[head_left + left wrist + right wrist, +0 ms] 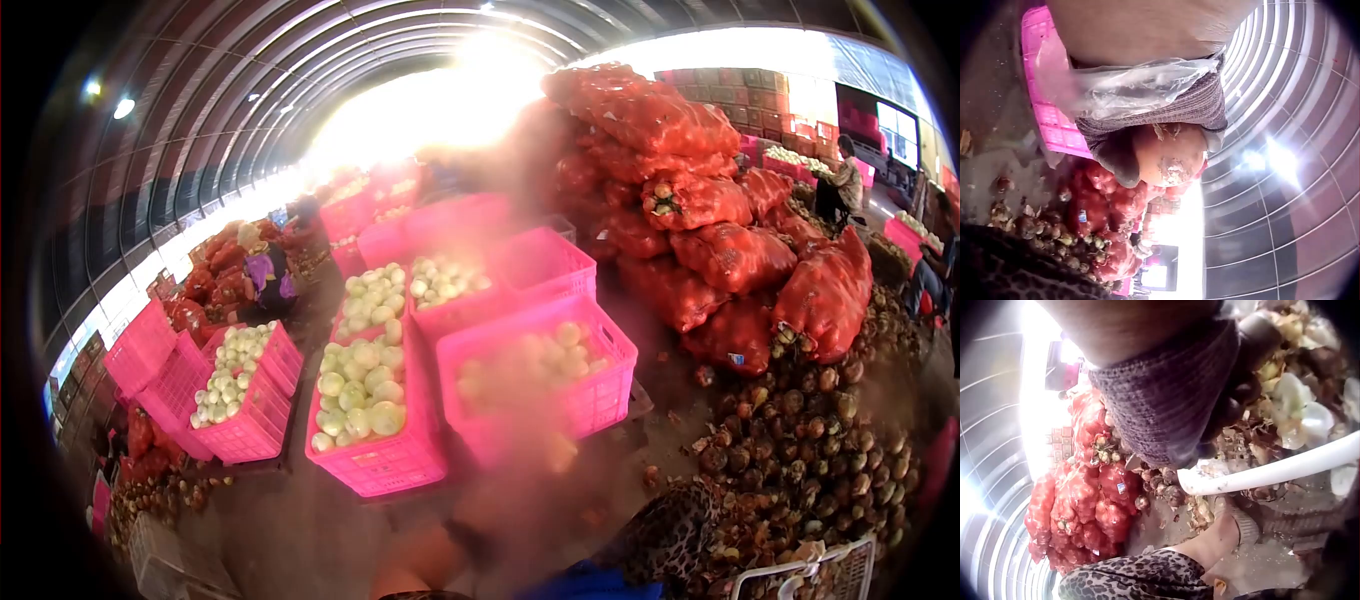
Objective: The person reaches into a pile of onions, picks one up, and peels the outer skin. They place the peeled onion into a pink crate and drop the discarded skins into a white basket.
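Presently, the gloved left hand (pixel 1188 107) grips an onion (pixel 1169 156), fingers curled around its sides; the onion is at 6 o'clock from the wrist in the left wrist view. A pink crate (pixel 1060 134) lies at 10 o'clock from the onion, red sacks (pixel 1104 194) at 8 o'clock. Gloved right hand (pixel 1172 394): finger opening and contents cannot be determined. From it, onion peelings (pixel 1316 419) lie at 3 o'clock, a white bar (pixel 1272 470) at 4 o'clock.
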A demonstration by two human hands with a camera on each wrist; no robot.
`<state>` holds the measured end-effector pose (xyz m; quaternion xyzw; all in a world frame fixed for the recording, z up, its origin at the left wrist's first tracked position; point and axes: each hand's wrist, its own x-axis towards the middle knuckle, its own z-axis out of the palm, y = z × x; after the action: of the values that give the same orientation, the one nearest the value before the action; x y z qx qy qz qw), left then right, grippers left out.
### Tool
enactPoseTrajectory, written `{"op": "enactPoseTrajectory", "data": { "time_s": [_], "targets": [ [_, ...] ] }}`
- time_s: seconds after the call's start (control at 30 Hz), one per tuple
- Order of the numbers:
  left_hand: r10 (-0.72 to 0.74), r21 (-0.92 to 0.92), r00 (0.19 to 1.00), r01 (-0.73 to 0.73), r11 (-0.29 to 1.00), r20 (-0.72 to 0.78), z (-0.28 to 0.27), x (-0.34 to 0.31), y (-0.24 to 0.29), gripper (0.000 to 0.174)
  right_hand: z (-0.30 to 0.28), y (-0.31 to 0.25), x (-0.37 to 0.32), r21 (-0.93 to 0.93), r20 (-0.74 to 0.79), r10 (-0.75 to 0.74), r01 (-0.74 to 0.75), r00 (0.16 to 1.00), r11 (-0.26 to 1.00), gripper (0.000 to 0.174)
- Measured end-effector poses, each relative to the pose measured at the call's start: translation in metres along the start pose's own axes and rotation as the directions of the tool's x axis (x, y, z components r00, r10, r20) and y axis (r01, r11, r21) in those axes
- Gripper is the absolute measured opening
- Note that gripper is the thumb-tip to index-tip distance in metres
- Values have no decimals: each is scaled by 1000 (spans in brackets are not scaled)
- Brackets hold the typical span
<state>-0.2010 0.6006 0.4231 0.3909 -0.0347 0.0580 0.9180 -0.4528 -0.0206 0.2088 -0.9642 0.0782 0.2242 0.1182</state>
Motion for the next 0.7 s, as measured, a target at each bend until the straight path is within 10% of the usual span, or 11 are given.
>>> {"op": "enactPoseTrajectory", "data": {
  "time_s": [0.7],
  "targets": [
    [-347,215,936,326,920,64,4,-78,-120,42,50,34,5,58,-60,-80,84,995,995,25]
  ]
}}
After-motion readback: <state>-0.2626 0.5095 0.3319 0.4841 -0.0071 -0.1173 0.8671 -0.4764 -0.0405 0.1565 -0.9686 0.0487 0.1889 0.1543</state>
